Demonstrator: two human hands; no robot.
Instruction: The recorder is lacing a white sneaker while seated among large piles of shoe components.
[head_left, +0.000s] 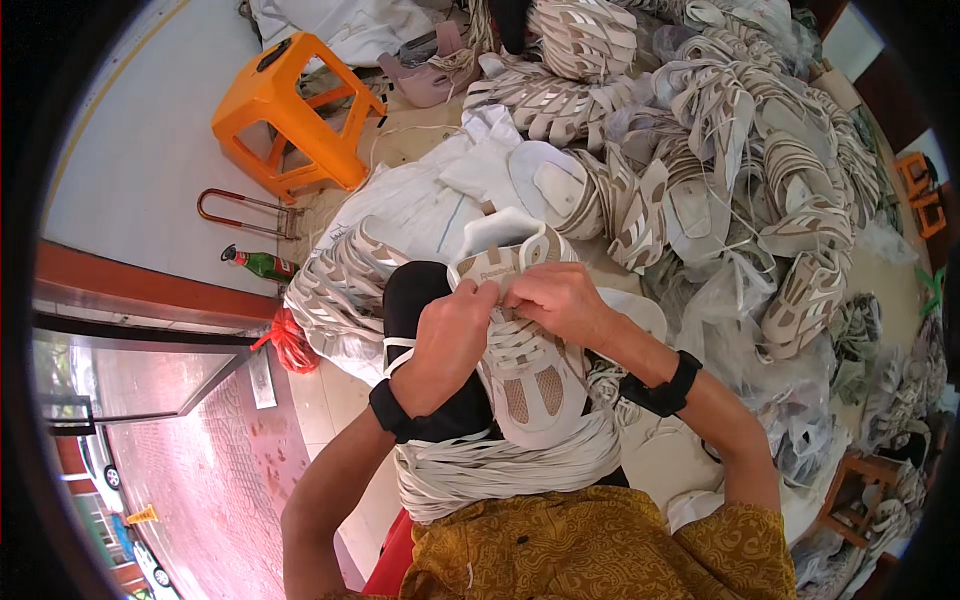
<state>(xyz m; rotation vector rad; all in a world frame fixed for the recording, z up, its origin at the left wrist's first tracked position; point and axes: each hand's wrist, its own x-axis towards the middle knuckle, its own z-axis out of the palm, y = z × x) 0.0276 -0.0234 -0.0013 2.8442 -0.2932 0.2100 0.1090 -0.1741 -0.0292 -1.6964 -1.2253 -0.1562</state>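
A beige and white shoe upper (528,405) lies over my lap, toe toward me, with a white shoelace (516,345) crossing its front. My left hand (452,335) is closed in a pinch beside the tongue, at the lace; a loose white strand shows by that wrist. Against the opposite eyelet edge, my right hand (562,303) is closed too, its fingertips pressed on the upper. The two sets of fingertips nearly meet below the tongue and hide what lies between them. Across my thighs rests a thick bundle of white laces (505,468).
Stacks of similar uppers (570,100) pile up ahead and to the right, among clear plastic bags (735,320). An orange stool (290,110) stands at the far left. Nearer lie a green bottle (262,263) and red twine (290,342), close to a glass door (140,370).
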